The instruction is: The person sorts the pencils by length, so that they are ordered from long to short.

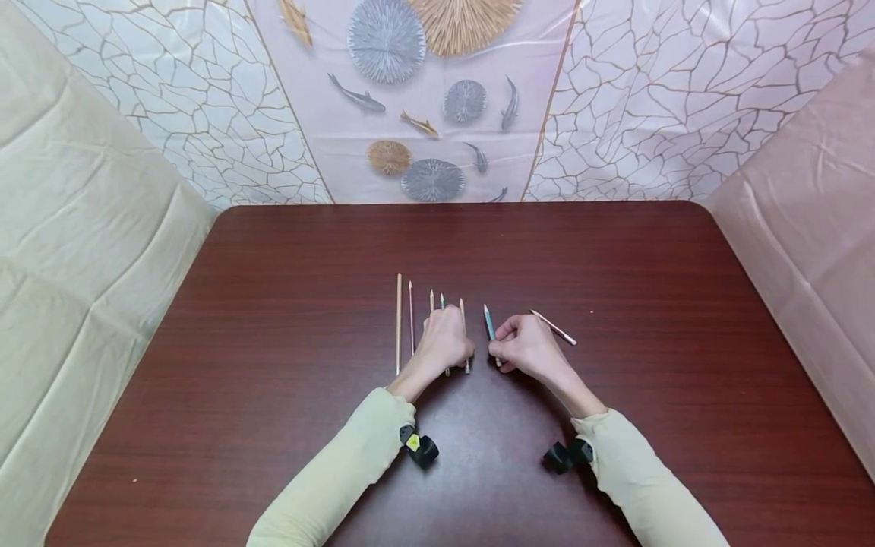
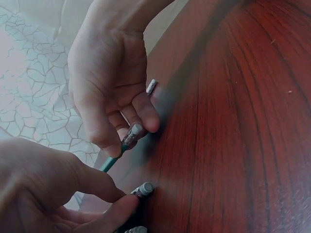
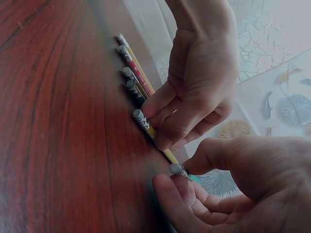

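My left hand (image 1: 447,336) pinches a yellow pencil (image 3: 168,154) near its eraser end, thumb and fingers on either side of the shaft. To its right, my right hand (image 1: 529,346) holds a teal pencil (image 1: 488,319) between thumb and fingers, also low on the shaft. Both pencils point away from me, with their eraser ends toward me. Left of the yellow one stand a green pencil (image 1: 442,298) and a tan pencil (image 1: 431,298), partly hidden behind my left hand. Close to the right hand's far side lies a slanted pencil (image 1: 557,329).
Further left in the row are a pink-red pencil (image 1: 411,315) and a long tan pencil (image 1: 399,327), roughly parallel. All lie on a dark red-brown wooden table (image 1: 287,304). A patterned cloth (image 1: 424,114) hangs behind its far edge, with pale cloth at both sides.
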Available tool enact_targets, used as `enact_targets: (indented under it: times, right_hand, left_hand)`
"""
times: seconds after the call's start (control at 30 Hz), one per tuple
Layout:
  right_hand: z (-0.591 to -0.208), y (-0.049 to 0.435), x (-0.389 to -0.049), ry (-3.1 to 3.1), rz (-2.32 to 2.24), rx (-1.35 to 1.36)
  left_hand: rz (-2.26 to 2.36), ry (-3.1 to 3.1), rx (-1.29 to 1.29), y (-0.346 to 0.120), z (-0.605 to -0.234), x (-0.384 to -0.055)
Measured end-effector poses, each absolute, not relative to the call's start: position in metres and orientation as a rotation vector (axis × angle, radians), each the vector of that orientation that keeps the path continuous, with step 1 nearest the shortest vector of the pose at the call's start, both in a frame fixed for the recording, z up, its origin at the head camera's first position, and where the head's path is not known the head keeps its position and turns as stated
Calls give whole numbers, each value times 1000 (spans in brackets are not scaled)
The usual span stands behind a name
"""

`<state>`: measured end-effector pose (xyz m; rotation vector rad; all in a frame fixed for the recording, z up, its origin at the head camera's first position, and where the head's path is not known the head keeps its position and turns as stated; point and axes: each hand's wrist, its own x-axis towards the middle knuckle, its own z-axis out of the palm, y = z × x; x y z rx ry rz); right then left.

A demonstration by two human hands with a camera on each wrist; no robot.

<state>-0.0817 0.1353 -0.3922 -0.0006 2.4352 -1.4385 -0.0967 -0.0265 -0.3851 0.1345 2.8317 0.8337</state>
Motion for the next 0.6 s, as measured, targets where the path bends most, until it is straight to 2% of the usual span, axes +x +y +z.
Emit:
enact_targets:
  times: [0.6]
  right_hand:
    - [-395,132,-82,2490,-1378,-17]
  left_hand:
    - [922,2895,162,-30,-389,-89]
